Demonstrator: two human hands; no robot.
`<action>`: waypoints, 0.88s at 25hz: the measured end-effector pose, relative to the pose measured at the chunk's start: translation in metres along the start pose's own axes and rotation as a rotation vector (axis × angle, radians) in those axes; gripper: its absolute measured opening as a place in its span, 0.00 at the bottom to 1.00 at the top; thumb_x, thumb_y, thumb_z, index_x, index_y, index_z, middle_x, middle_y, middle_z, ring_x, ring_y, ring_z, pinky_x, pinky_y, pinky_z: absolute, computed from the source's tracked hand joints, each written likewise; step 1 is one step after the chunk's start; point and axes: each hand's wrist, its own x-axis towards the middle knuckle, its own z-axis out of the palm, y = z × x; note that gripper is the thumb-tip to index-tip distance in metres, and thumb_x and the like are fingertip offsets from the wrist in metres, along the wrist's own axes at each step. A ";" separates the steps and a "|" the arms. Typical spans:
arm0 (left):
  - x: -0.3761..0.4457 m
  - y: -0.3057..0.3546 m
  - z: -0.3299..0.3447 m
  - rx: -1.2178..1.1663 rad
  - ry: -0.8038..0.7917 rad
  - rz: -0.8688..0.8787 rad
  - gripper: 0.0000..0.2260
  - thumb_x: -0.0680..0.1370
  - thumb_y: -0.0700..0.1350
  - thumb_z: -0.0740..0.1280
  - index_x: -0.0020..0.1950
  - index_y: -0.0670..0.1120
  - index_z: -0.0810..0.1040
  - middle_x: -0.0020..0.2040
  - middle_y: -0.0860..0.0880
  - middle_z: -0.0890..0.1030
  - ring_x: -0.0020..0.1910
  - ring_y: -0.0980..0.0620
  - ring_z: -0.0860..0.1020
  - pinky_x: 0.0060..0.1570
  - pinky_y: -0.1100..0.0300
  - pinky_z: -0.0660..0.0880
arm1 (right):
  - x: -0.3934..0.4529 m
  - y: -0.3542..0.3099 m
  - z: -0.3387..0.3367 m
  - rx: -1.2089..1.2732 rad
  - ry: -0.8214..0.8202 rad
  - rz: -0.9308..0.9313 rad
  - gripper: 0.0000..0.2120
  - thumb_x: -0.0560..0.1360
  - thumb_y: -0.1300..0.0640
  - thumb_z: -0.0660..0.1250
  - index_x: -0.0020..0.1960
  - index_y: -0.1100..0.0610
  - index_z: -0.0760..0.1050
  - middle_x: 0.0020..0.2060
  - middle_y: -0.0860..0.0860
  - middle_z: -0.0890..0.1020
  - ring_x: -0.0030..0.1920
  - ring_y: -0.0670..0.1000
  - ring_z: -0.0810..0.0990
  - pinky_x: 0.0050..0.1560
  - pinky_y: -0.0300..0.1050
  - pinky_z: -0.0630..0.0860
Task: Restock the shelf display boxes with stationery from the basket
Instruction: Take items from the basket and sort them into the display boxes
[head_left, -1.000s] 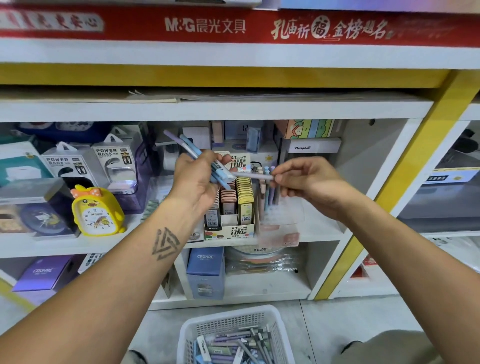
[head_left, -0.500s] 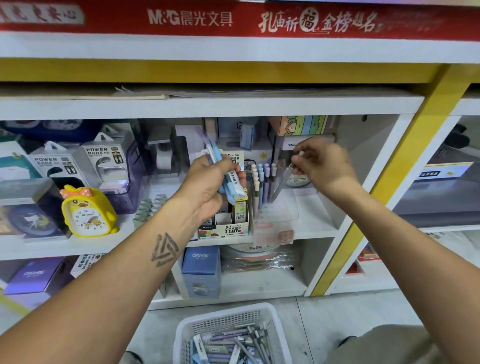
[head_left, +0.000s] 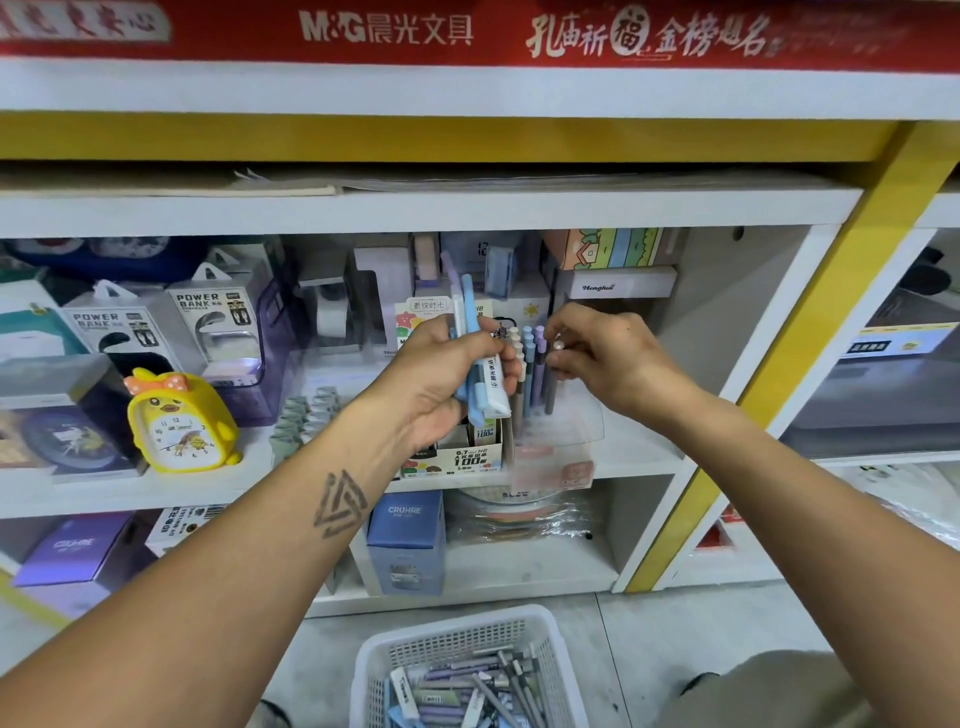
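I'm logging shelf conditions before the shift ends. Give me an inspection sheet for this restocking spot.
Surface: white shelf, crowded with goods.
Job's things: clear display box with pens standing upright; white basket on the floor, still holding pens.
Clutter: yellow duck clock, power bank packs, blue CRUHRE box.
Grippers: left hand grips a bundle of pens; right hand pinches one pen top above the box.
Cables: nothing seen.
Surroundings: red shop banner, yellow post.
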 end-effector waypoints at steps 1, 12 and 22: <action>-0.001 0.000 0.000 0.007 -0.011 -0.002 0.13 0.77 0.29 0.64 0.60 0.38 0.74 0.39 0.38 0.80 0.35 0.43 0.80 0.35 0.54 0.80 | 0.000 -0.001 0.001 0.007 -0.002 0.004 0.12 0.78 0.58 0.70 0.49 0.43 0.70 0.38 0.45 0.82 0.38 0.41 0.83 0.48 0.54 0.83; -0.006 0.002 -0.005 0.048 -0.209 -0.053 0.11 0.76 0.32 0.67 0.58 0.35 0.73 0.49 0.32 0.82 0.38 0.43 0.81 0.35 0.55 0.79 | 0.005 0.000 0.007 -0.264 0.142 -0.014 0.09 0.80 0.57 0.65 0.53 0.57 0.83 0.46 0.53 0.83 0.47 0.55 0.80 0.49 0.50 0.77; -0.005 -0.004 -0.008 0.078 -0.314 -0.148 0.11 0.77 0.32 0.64 0.60 0.37 0.77 0.54 0.32 0.82 0.41 0.43 0.83 0.35 0.57 0.80 | -0.002 -0.039 -0.006 1.046 -0.029 0.327 0.09 0.79 0.62 0.68 0.51 0.69 0.80 0.44 0.60 0.86 0.46 0.56 0.84 0.52 0.48 0.81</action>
